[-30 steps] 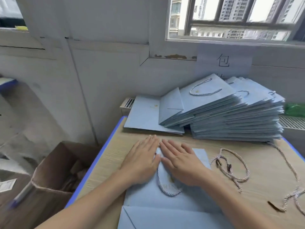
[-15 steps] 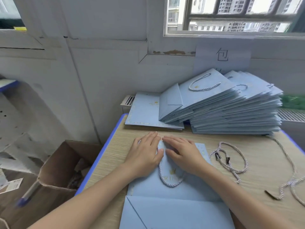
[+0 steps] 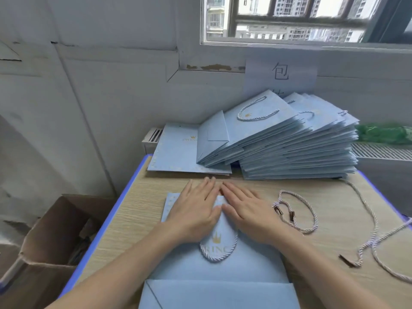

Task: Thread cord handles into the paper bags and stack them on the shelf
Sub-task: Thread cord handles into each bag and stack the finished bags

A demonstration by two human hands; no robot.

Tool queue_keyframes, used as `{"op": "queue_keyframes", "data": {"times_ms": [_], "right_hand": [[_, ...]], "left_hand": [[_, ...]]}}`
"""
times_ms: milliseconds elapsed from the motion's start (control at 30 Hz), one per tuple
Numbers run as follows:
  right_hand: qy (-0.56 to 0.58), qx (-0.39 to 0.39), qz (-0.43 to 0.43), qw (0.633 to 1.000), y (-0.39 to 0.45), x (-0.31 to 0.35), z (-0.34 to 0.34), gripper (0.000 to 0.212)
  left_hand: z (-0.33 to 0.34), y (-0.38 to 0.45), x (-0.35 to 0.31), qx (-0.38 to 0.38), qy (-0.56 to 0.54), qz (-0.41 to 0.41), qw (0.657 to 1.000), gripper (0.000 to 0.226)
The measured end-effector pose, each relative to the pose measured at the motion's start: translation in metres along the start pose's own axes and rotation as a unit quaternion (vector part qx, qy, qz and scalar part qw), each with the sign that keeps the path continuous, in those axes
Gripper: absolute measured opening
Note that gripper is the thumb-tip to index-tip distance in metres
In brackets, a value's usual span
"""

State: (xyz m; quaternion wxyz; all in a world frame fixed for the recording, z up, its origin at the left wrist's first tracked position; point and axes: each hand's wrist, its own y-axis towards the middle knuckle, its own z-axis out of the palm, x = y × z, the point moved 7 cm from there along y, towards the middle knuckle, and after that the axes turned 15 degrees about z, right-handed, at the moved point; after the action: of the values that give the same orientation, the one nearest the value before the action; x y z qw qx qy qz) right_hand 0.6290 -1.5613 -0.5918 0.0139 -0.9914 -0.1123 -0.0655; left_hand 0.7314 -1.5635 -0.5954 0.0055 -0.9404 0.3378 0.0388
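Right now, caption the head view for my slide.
Both hands, left and right, press a blue paper bag flat on the table, finished bags stacked behind.

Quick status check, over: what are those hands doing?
Left hand and right hand flat, pressing blue bag. Handle threaded. Loose cords alongside, nothing blocking.

Pale blue paper bag (image 3: pixel 223 262) with gold crown print, white twisted cord handle (image 3: pixel 217 253), blue-edged woodgrain table (image 3: pixel 142 219).
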Motion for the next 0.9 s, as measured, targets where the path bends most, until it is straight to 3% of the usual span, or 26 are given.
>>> {"op": "queue_keyframes", "data": {"times_ms": [100,300,400,500,633,700,767,900], "right_hand": [[-0.018,-0.006,-0.005,1.000,0.004,-0.001,0.006,0.092],[0.024,-0.036,0.012,0.999,0.012,-0.003,0.005,0.086],[0.109,-0.046,0.031,0.992,0.014,-0.010,0.001,0.063],[0.123,-0.070,0.043,0.989,0.009,-0.014,-0.004,0.035],[0.087,-0.082,0.039,0.992,-0.005,-0.002,-0.022,0.021],[0.054,-0.076,0.027,0.995,-0.013,0.006,-0.036,0.022],[0.057,-0.068,0.005,0.996,-0.019,0.012,-0.055,0.024],[0.182,-0.115,-0.023,0.976,-0.020,0.016,-0.116,0.022]], "left_hand": [[0.009,0.002,0.003,0.010,-0.001,0.006,1.000,0.059],[0.008,0.007,0.010,-0.039,-0.044,-0.003,0.998,0.059],[-0.003,0.007,0.015,-0.111,-0.125,-0.019,0.986,0.052],[-0.013,-0.003,0.017,-0.170,-0.150,-0.067,0.971,0.053],[-0.022,-0.014,0.018,-0.128,-0.125,-0.095,0.979,0.036],[-0.040,-0.022,0.017,-0.140,-0.118,-0.096,0.978,0.038],[-0.070,-0.030,0.015,-0.179,-0.081,-0.082,0.977,0.045],[-0.138,-0.039,0.011,-0.328,-0.036,-0.052,0.943,0.022]]}}
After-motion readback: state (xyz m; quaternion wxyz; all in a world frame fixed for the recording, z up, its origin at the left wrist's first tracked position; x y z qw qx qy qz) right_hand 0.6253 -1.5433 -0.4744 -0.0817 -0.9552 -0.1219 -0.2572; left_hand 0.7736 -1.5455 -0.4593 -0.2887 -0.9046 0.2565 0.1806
